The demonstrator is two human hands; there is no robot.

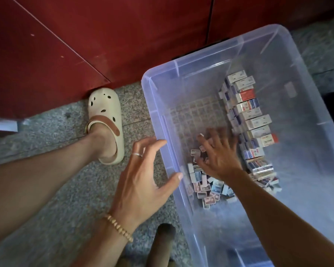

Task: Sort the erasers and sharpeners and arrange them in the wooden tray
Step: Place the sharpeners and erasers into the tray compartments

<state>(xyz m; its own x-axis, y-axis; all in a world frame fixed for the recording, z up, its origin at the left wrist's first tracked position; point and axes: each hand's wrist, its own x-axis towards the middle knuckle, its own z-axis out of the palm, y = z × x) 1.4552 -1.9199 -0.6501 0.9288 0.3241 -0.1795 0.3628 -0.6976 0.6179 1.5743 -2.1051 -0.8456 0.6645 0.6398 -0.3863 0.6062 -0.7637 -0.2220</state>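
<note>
Clear bin on speckled floor, hard against red cabinet. Inside: boxes stacked in a row along far wall, probably stock packs kept tidy; loose erasers heaped in near corner, jumbled, likely dumped there for picking. Sharpeners not told apart from erasers at this blur. No wooden tray in view, so sorting target off frame.

Left hand outside bin at near wall, fingers spread and loosely curved, thumb tip at rim, fingertips just touching or just short of wall, cannot tell which. Holding nothing. Likely there to steady bin while other hand digs. Ring on one finger, bead bracelet at wrist.

Right hand inside bin, down over the erasers, fingers splayed wide and motion-blurred. Palm faces down; underside hidden, so cannot tell whether anything is pinched beneath. Some fingertips appear to touch top of heap. Looks like a rake or scoop to gather a handful, judged from spread.

Foot in cream clog planted left of bin, near cabinet. Dark shape at bottom edge, unclear.

Task judged early: erasers still in bin, nothing sorted in sight.
</note>
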